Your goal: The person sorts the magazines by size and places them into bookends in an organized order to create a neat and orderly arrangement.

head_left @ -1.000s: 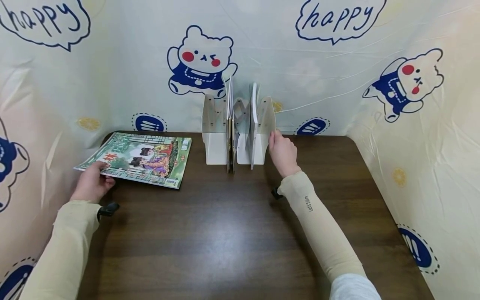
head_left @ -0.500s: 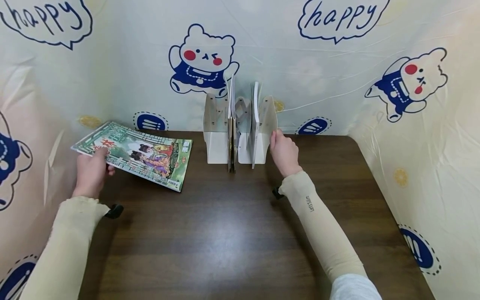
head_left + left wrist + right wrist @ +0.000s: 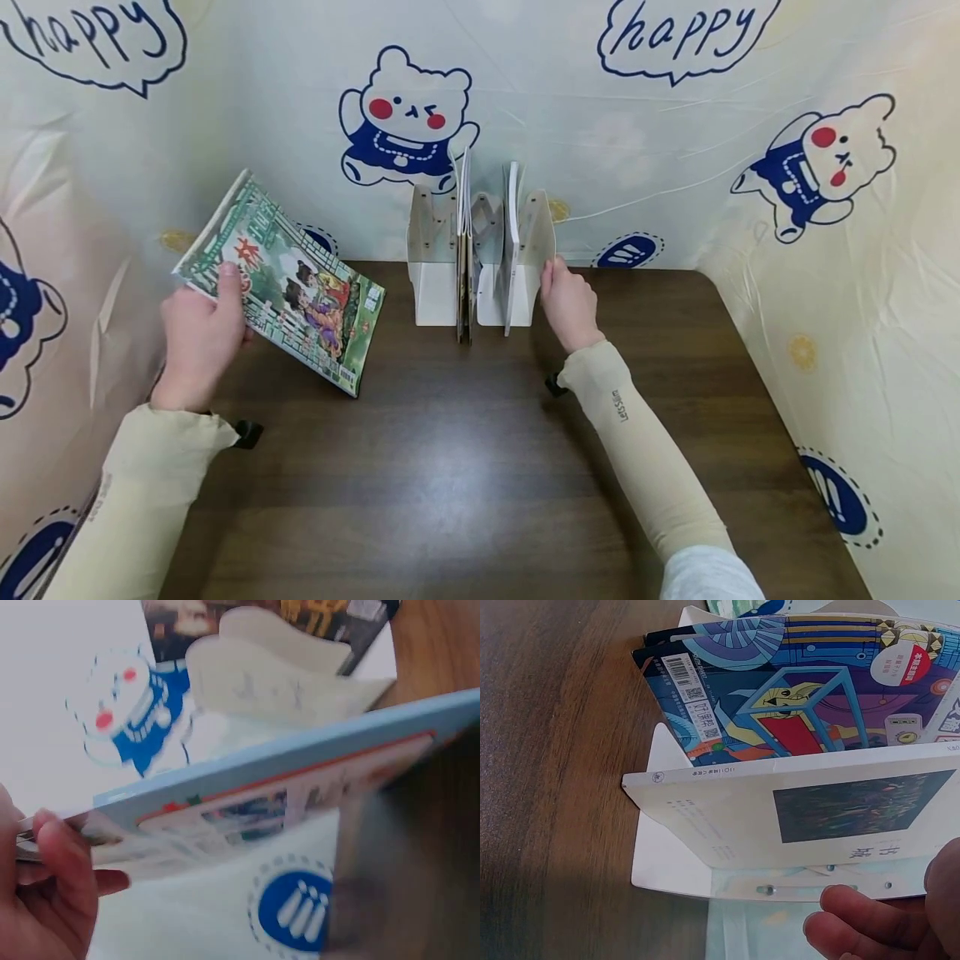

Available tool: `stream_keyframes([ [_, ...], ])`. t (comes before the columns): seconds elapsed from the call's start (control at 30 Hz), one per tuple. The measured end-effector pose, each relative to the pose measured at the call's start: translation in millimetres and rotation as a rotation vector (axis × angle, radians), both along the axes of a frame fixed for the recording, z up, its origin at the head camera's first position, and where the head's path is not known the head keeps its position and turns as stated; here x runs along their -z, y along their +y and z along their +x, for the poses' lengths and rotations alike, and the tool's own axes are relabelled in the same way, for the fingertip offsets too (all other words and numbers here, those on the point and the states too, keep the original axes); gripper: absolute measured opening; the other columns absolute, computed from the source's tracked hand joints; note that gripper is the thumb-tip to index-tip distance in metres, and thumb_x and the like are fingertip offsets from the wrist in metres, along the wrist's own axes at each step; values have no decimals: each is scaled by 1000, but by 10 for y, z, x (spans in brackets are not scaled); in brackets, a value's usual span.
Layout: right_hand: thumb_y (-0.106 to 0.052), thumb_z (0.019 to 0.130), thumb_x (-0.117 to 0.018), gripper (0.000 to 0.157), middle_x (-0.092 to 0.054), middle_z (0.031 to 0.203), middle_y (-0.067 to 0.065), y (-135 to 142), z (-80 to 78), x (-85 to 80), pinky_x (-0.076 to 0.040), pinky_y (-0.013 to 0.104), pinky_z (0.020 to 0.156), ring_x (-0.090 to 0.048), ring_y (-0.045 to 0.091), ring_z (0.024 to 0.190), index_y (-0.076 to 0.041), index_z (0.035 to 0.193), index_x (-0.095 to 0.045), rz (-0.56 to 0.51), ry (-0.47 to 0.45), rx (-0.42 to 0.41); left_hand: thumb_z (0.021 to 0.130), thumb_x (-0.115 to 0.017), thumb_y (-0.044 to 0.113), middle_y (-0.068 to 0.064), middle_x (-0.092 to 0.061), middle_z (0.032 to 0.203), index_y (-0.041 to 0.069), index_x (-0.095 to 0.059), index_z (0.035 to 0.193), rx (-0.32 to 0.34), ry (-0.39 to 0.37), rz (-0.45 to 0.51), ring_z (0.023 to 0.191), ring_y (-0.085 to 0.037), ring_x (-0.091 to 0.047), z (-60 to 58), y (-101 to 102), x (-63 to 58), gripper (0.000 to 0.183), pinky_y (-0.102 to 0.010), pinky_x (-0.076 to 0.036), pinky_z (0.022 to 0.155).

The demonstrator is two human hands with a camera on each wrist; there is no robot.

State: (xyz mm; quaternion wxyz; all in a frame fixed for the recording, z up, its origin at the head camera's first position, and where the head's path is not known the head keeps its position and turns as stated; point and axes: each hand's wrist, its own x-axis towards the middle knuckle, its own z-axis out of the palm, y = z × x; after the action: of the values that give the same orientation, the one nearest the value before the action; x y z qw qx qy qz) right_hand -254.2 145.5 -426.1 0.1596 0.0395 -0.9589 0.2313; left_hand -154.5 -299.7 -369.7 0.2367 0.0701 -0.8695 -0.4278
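Note:
My left hand (image 3: pixel 201 337) grips a green magazine (image 3: pixel 315 300) by its left edge, thumb on the cover and fingers underneath. The magazine is tilted, its left end raised and its lower right corner low over the table. In the left wrist view the magazine (image 3: pixel 247 799) shows its spine and underside, partly blurred. A white metal bookend rack (image 3: pixel 435 296) stands at the back of the table. My right hand (image 3: pixel 570 304) pinches the front edge of its right end panel. Inside the rack, a white book (image 3: pixel 735 802) and several colourful magazines (image 3: pixel 795 697) stand upright.
Dark wooden table (image 3: pixel 450 467) under both arms. A cloth backdrop (image 3: pixel 540 117) with printed bears encloses the back and sides. Between the standing magazines and the white book is a gap in the rack.
My left hand has lifted the magazine off the table by its left end, tilting it up and turning it so that its left side points upward. The right hand stays at the rack.

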Motion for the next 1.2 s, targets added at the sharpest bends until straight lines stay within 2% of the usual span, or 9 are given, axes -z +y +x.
stream_keyframes([
  [0.07,-27,113,-39,35,-70,82,25,2,-3,5,-54,60,61,-69,46,71,0,104,-58,-4,-2,1,107,-46,37,-17,-69,65,-7,-72,105,-5,123,-103,50,14,-46,22,105,-25,51,-20,-38,53],
  [0.13,-27,113,-40,34,-70,83,25,5,-5,11,-54,60,61,-69,46,72,1,105,-58,-9,-4,3,106,-48,30,-26,-72,77,-10,-73,106,10,230,-161,58,15,-44,35,196,-36,47,-21,-35,57],
  [0.27,-28,113,-41,33,-70,83,25,5,-4,18,-54,60,61,-68,46,71,0,105,-58,-15,-8,0,105,-49,23,-30,-72,83,-14,-72,102,63,327,-225,62,-13,-58,83,349,-62,43,-21,-34,59],
  [0.37,-27,113,-41,32,-69,80,24,4,3,26,-54,59,61,-68,45,69,-1,104,-57,-13,-14,-1,105,-49,21,-30,-72,83,-15,-71,102,95,341,-234,63,-38,-63,138,455,-97,42,-21,-34,58],
  [0.43,-27,113,-42,31,-68,79,24,3,8,29,-53,59,60,-67,46,68,-1,103,-57,-14,-15,-1,105,-49,20,-31,-72,82,-15,-71,103,107,343,-239,64,-44,-66,174,518,-124,42,-24,-35,58],
  [0.63,-28,113,-40,33,-68,79,22,8,10,31,-53,59,60,-67,45,69,-2,105,-57,-23,-21,-6,106,-48,16,-32,-73,93,-17,-70,112,123,343,-279,73,-48,-72,262,670,-188,40,-49,-44,60],
  [0.93,-31,114,-37,37,-63,72,16,16,17,23,-52,49,55,-63,36,62,0,114,-58,-45,-44,-22,105,-49,14,-34,-72,88,-19,-71,104,131,374,-288,67,-47,-71,395,810,-234,40,-58,-47,54],
  [1.1,-31,114,-36,38,-65,75,21,4,19,17,-53,55,58,-65,41,64,1,110,-57,-29,-22,-10,104,-50,12,-33,-73,92,-19,-71,107,150,370,-301,66,-44,-72,498,883,-266,37,-52,-49,50],
  [1.2,-29,114,-37,35,-66,76,21,0,4,30,-53,57,58,-65,42,65,0,106,-56,-21,-7,-4,104,-51,12,-32,-74,94,-18,-71,107,158,352,-292,65,-42,-73,577,928,-309,36,-31,-49,48],
])
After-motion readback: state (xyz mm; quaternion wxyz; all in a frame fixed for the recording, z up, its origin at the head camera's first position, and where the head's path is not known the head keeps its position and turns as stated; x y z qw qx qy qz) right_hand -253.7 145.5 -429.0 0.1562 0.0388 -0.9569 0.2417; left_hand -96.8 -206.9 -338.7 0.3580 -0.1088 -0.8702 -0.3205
